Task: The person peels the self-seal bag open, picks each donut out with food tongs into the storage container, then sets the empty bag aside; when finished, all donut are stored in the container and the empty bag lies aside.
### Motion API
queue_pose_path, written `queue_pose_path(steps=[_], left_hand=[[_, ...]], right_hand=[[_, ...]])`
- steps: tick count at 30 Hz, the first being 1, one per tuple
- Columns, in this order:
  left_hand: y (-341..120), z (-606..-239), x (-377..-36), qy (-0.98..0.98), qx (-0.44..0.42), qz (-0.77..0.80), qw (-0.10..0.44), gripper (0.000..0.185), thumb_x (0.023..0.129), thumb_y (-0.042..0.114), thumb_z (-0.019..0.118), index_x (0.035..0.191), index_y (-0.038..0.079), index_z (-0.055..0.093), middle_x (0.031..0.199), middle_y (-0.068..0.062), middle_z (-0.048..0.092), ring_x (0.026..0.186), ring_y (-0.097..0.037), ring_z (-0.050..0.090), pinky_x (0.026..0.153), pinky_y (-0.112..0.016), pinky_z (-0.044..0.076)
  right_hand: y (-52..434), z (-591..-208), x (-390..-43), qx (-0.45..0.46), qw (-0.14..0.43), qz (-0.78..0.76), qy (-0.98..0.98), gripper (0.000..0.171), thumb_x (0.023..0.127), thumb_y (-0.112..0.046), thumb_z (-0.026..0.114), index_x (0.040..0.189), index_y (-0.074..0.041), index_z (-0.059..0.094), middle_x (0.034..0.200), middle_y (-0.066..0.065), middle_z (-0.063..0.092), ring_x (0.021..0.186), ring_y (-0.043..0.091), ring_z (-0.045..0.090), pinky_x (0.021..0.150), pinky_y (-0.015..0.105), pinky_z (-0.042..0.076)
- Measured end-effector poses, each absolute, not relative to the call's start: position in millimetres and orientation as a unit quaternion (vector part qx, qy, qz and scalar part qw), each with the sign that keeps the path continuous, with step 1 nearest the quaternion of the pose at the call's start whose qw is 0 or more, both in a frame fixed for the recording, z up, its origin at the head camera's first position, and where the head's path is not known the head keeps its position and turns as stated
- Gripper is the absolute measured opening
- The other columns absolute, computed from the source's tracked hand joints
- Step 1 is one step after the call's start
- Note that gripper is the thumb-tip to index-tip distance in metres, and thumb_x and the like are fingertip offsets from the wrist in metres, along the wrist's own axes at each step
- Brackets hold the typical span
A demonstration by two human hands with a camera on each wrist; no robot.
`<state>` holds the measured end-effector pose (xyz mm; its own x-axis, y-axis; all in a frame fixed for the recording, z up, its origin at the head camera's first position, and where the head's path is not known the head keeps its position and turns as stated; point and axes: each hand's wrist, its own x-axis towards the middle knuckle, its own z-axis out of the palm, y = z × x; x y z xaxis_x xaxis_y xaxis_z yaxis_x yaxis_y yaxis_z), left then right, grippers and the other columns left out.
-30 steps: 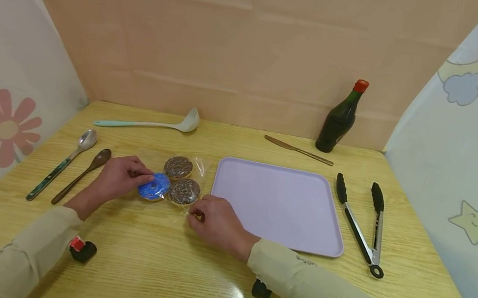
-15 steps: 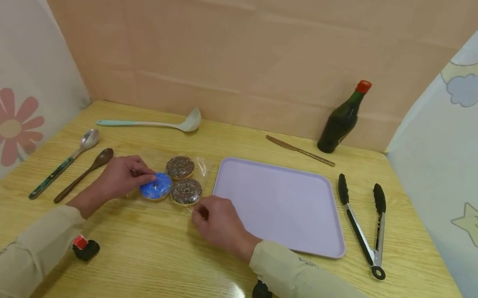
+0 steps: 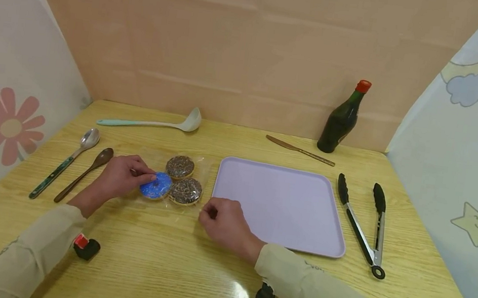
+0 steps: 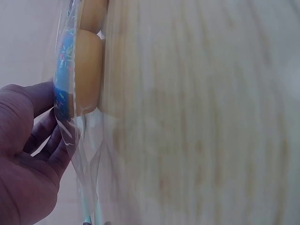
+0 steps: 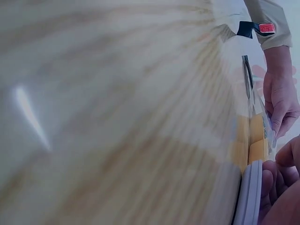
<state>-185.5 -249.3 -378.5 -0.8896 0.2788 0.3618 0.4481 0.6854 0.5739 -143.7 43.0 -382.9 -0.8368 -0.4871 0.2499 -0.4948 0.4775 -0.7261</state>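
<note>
A clear plastic bag (image 3: 204,169) lies flat on the table, holding a blue-iced doughnut (image 3: 155,188) and two brown doughnuts (image 3: 186,192) with sprinkles. My left hand (image 3: 121,176) grips the bag at its left side, thumb on the blue doughnut; in the left wrist view, its fingers (image 4: 56,154) bend against the film. At the bag's lower right corner, my right hand (image 3: 226,223) has thumb and forefinger together, apparently pinching the film edge. The exact contact is partly hidden. That hand overlaps the near left corner of a lilac tray (image 3: 277,206).
Left of the bag lie a metal spoon (image 3: 62,164) and a wooden spoon (image 3: 86,172). A ladle (image 3: 152,123) is behind. A knife (image 3: 299,150) and a dark bottle (image 3: 341,119) stand farther back right. Tongs (image 3: 364,226) lie spread right of the tray.
My right hand has slid a little to the right along the bag's near edge. The left hand stays on the bag by the blue doughnut. The view has shifted slightly.
</note>
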Motion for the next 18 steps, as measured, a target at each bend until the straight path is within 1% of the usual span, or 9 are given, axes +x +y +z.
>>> queue_pose_path(steps=[7, 11, 14, 18], left_hand=[[-249.9, -380.4, -186.0, -0.909, -0.199, -0.344, 0.122, 0.005, 0.083, 0.004, 0.073, 0.085, 0.001, 0.076, 0.079, -0.001, 0.062, 0.064, -0.013, 0.057, 0.056, -0.027, 0.047], [-249.6, -380.4, -185.9, -0.908, -0.203, -0.343, 0.126, 0.005, 0.083, 0.003, 0.073, 0.085, 0.001, 0.076, 0.078, -0.001, 0.062, 0.064, -0.014, 0.057, 0.056, -0.027, 0.047], [-249.1, -380.5, -185.8, -0.907, -0.204, -0.345, 0.128, 0.004, 0.083, 0.004, 0.073, 0.084, 0.001, 0.076, 0.078, -0.001, 0.061, 0.064, -0.013, 0.057, 0.056, -0.026, 0.047], [-249.3, -380.4, -185.2, -0.907, -0.205, -0.343, 0.134, 0.004, 0.082, 0.004, 0.074, 0.083, 0.002, 0.077, 0.078, 0.000, 0.061, 0.063, -0.012, 0.057, 0.055, -0.026, 0.047]], right_hand=[[48.2, -381.4, -143.5, 0.266, 0.000, 0.424, -0.866, 0.018, 0.086, -0.007, 0.057, 0.072, -0.015, 0.065, 0.060, -0.010, 0.054, 0.052, 0.006, 0.046, 0.053, 0.025, 0.042], [51.8, -380.3, -143.8, 0.257, -0.015, 0.428, -0.866, 0.017, 0.086, -0.007, 0.056, 0.073, -0.013, 0.065, 0.060, -0.009, 0.054, 0.052, 0.007, 0.046, 0.054, 0.026, 0.042], [53.3, -379.4, -145.0, 0.248, -0.028, 0.433, -0.866, 0.017, 0.087, -0.008, 0.056, 0.075, -0.013, 0.067, 0.063, -0.009, 0.056, 0.055, 0.008, 0.049, 0.056, 0.026, 0.044], [49.1, -375.1, -147.6, 0.234, -0.046, 0.449, -0.861, 0.013, 0.088, -0.012, 0.057, 0.080, -0.013, 0.068, 0.070, -0.009, 0.059, 0.063, 0.009, 0.053, 0.061, 0.028, 0.046]])
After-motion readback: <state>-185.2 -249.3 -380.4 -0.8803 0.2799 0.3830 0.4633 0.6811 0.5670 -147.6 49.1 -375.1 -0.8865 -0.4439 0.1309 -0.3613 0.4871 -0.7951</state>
